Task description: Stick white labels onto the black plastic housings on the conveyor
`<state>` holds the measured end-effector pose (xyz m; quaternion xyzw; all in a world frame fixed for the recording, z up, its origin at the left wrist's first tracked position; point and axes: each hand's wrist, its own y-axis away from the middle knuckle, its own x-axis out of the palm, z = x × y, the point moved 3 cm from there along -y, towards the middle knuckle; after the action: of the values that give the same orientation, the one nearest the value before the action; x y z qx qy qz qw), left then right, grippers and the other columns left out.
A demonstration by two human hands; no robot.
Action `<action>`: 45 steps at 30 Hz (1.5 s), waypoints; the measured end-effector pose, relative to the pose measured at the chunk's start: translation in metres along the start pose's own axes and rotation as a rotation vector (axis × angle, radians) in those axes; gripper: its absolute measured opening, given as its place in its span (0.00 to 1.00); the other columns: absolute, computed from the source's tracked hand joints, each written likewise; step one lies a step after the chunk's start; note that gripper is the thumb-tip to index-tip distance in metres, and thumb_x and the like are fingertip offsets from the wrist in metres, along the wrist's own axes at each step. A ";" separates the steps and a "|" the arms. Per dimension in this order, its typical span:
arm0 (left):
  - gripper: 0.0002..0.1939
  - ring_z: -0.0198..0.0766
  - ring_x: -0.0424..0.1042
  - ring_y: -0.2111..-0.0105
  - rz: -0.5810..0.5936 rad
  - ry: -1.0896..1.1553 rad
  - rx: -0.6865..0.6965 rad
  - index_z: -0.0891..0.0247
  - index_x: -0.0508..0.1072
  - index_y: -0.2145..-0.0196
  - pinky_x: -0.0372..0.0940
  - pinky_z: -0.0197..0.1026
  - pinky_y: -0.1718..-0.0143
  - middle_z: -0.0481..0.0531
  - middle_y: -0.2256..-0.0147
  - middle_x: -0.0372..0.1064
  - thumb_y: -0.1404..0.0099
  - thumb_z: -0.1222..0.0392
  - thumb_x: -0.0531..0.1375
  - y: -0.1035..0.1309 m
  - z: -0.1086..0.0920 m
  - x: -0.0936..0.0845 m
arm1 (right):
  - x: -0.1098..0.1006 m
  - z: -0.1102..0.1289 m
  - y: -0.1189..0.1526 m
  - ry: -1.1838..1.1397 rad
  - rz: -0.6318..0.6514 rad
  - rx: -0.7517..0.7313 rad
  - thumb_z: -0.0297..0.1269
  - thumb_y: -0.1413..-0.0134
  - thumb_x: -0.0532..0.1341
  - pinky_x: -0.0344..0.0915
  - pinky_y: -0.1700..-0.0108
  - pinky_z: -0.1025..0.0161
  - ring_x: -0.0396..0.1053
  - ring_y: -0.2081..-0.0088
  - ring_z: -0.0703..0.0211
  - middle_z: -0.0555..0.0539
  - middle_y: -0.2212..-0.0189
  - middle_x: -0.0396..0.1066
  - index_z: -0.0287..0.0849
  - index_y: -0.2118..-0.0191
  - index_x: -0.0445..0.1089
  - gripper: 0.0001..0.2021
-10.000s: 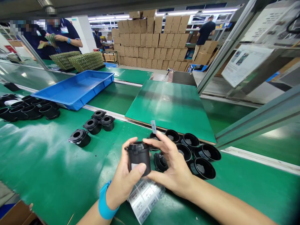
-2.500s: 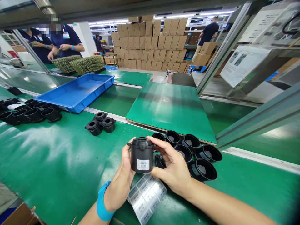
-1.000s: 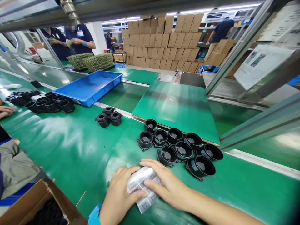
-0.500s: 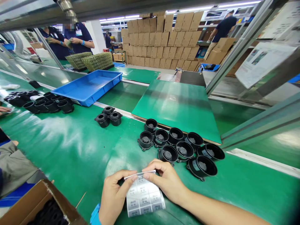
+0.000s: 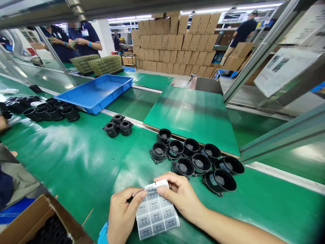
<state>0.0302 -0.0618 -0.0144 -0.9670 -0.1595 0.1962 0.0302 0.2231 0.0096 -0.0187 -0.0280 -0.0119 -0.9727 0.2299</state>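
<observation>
Between my two hands, near the bottom centre, is a sheet of silvery printed labels (image 5: 156, 214). My left hand (image 5: 125, 210) pinches its upper left edge between thumb and fingers. At the upper right edge, my right hand (image 5: 179, 194) grips the sheet, thumb on top; a white strip is folded over there. The sheet's lower part hangs toward me, its rows of labels facing up. Beyond my right hand, several round black housings (image 5: 182, 166) stand open side up on the green table (image 5: 106, 176), some with a label inside.
Three smaller black parts (image 5: 118, 126) stand left of centre. Farther back are a blue tray (image 5: 98, 93) and a raised green board (image 5: 193, 115). A cardboard box (image 5: 43, 217) fills the lower left corner. A co-worker's sleeve (image 5: 12, 173) is at the left edge.
The sheet's top edge has opened from a narrow fold, showing more labels and a white strip near my right thumb. The co-worker's hand and sleeve at the left have shifted.
</observation>
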 end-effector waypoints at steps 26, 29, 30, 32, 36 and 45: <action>0.31 0.34 0.60 0.80 0.021 0.032 -0.117 0.63 0.70 0.80 0.57 0.36 0.78 0.47 0.82 0.62 0.27 0.38 0.58 0.000 0.014 0.004 | 0.013 0.041 -0.001 0.581 -0.050 -0.779 0.22 0.34 0.61 0.63 0.53 0.49 0.76 0.64 0.51 0.52 0.63 0.80 0.53 0.37 0.61 0.25; 0.33 0.34 0.57 0.77 0.027 0.064 -0.175 0.62 0.66 0.80 0.54 0.36 0.76 0.47 0.81 0.58 0.28 0.33 0.57 0.000 0.020 0.006 | 0.018 0.046 -0.002 0.636 -0.043 -0.827 0.22 0.32 0.61 0.65 0.52 0.47 0.77 0.62 0.49 0.48 0.60 0.80 0.51 0.34 0.59 0.27; 0.34 0.34 0.56 0.77 0.025 0.082 -0.187 0.62 0.65 0.80 0.53 0.37 0.76 0.47 0.80 0.58 0.28 0.32 0.57 0.000 0.022 0.007 | 0.021 0.047 -0.004 0.667 -0.008 -0.813 0.23 0.31 0.60 0.67 0.52 0.47 0.77 0.60 0.48 0.45 0.57 0.80 0.49 0.32 0.58 0.27; 0.35 0.34 0.55 0.77 0.021 0.118 -0.198 0.62 0.64 0.80 0.52 0.38 0.76 0.47 0.80 0.58 0.29 0.29 0.56 0.000 0.025 0.008 | 0.030 0.046 -0.009 0.717 0.084 -0.775 0.25 0.31 0.59 0.70 0.51 0.45 0.78 0.54 0.44 0.39 0.50 0.79 0.47 0.28 0.54 0.30; 0.38 0.34 0.55 0.77 0.033 0.141 -0.189 0.62 0.66 0.80 0.51 0.38 0.76 0.48 0.80 0.60 0.29 0.26 0.52 0.000 0.026 0.011 | 0.042 0.040 -0.017 0.711 0.152 -0.768 0.22 0.32 0.54 0.76 0.51 0.44 0.78 0.52 0.43 0.37 0.45 0.77 0.48 0.25 0.51 0.33; 0.39 0.47 0.78 0.63 0.206 0.264 -0.113 0.64 0.78 0.48 0.70 0.42 0.60 0.56 0.61 0.83 0.53 0.41 0.78 -0.005 0.016 0.019 | 0.033 0.018 -0.026 0.482 0.028 -0.691 0.27 0.31 0.58 0.82 0.55 0.59 0.82 0.59 0.55 0.45 0.53 0.77 0.56 0.31 0.61 0.27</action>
<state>0.0390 -0.0508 -0.0359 -0.9958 -0.0649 0.0605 -0.0239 0.1829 0.0184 0.0012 0.1249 0.3696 -0.8950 0.2165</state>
